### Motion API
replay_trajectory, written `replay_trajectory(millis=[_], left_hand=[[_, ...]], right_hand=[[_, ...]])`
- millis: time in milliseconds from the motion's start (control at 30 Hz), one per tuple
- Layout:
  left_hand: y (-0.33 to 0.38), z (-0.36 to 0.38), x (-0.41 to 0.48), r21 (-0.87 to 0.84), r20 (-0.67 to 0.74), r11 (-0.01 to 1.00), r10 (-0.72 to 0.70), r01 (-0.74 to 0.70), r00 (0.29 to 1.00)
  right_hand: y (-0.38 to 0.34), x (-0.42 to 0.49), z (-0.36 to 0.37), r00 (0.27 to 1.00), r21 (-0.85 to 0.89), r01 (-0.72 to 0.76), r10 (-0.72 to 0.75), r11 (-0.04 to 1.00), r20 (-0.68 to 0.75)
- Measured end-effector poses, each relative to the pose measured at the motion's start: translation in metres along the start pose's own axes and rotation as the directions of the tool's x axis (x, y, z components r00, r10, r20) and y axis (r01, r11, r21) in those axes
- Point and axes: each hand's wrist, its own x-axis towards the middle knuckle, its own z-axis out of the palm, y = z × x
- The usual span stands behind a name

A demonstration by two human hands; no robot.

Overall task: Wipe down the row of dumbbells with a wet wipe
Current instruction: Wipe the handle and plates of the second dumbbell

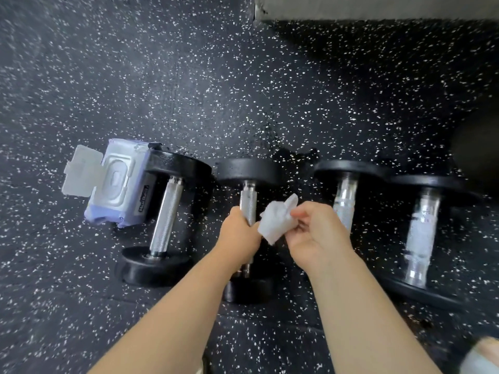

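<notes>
Far left: wipe pack [113,184], lid open, touching first dumbbell [167,214]. Next, second dumbbell [248,195]: left hand [239,236], fingers clamped round its handle. Beside it, wet wipe [278,221], crumpled, pinched by right hand [316,234]. Right: third dumbbell [344,203], fourth dumbbell [421,233], untouched.

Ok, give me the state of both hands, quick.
Left hand: gripping the handle of the second dumbbell from the left.
Right hand: pinching the crumpled wet wipe.

Left hand [239,233] hides dumbbell handle [248,203]; corner object [483,357] blurred, possibly fabric.
</notes>
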Motion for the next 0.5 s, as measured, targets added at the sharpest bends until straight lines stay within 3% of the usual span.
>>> replay_trajectory(millis=[67,267,500], left_hand=[[-0.007,-0.002,-0.008,0.022,0.036,0.999,0.024,-0.024,0.999],[-0.019,-0.01,-0.02,0.145,0.064,0.974,0.164,-0.172,0.984],[-0.021,-0.003,-0.025,0.233,-0.024,0.954,0.201,-0.19,0.979]], right_hand=[[0.004,-0.005,0.002,0.996,0.089,-0.051,0.045,0.995,0.072],[0.021,-0.003,0.019,0.986,0.049,-0.044,0.036,0.998,0.162],[0.017,0.026,0.038,0.999,0.067,-0.04,0.039,0.997,0.013]])
